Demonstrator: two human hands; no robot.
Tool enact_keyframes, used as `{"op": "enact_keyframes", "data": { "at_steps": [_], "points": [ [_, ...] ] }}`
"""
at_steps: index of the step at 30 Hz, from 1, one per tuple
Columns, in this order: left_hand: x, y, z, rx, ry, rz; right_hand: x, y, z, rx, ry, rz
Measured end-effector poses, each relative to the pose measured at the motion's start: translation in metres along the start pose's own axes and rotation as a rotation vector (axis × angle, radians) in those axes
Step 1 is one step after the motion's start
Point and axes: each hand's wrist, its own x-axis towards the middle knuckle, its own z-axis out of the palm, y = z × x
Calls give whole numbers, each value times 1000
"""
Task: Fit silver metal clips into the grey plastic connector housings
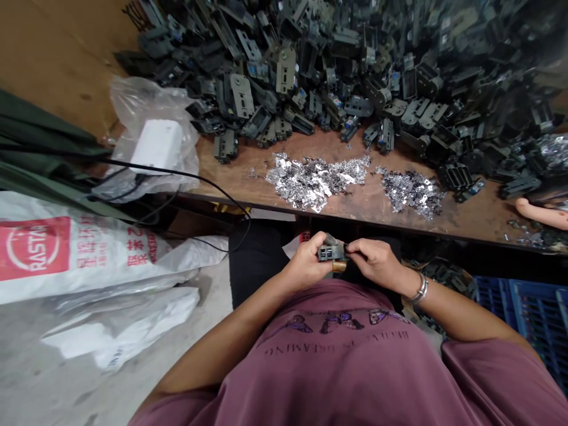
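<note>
My left hand (307, 263) is closed round a small dark grey-green plastic housing (328, 252), held above my lap. Two light slots show in the side of the housing. Just under it a brass-coloured cylinder (339, 267) sticks out by my left fingers; how it is held is hidden. My right hand (376, 260), with a silver bangle at the wrist, has thumb and fingertips pinched together at the housing's right end. What is between those fingertips is dark and too small to name. On the bench before me lie two heaps of shiny metal tabs (310, 180).
A large pile of similar dark housings (310, 77) covers the back of the wooden bench (248, 171). At left are a white box (156, 145) in clear plastic, a black cable (195, 176) and white sacks (89, 248). Another person's hand (541, 213) and blue crates (532, 310) are at right.
</note>
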Motion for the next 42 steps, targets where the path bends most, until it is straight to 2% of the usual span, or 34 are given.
{"op": "enact_keyframes", "data": {
  "at_steps": [2,5,7,11,15,18,21,23,26,28,29,32,34,36,38,42],
  "points": [
    [-1,0,0,-26,23,-7,1,1,0,224,21,216],
    [-2,1,-1,-111,99,-32,3,6,1,570,175,549],
    [-3,-1,-1,-141,145,-21,4,7,4,729,259,681],
    [-2,-10,2,-90,170,57,11,2,18,1022,187,772],
    [-1,-19,3,-90,179,124,18,-2,30,1243,174,828],
    [-1,-16,-5,-156,82,98,20,2,30,1335,142,860],
    [0,-8,-17,-335,-139,-3,18,7,26,1197,130,799],
    [1,-5,-20,-447,-194,-100,19,9,22,976,101,675],
    [5,-5,-18,-499,-118,-239,29,13,12,601,-54,432],
    [7,-6,-14,-552,-68,-268,43,21,0,359,-131,307],
    [8,-6,-12,-596,-49,-264,52,27,-6,226,-134,262],
    [10,-4,-9,-723,-26,-251,81,49,-21,-268,-36,172],
    [11,-2,-8,-761,-25,-254,97,61,-24,-513,-89,190],
    [13,1,-9,-757,-15,-250,105,67,-23,-607,-179,248],
    [14,2,-9,-732,23,-250,105,71,-21,-547,-231,307],
    [16,3,-10,-693,105,-291,92,75,-27,-345,-207,397]
  ]
}}
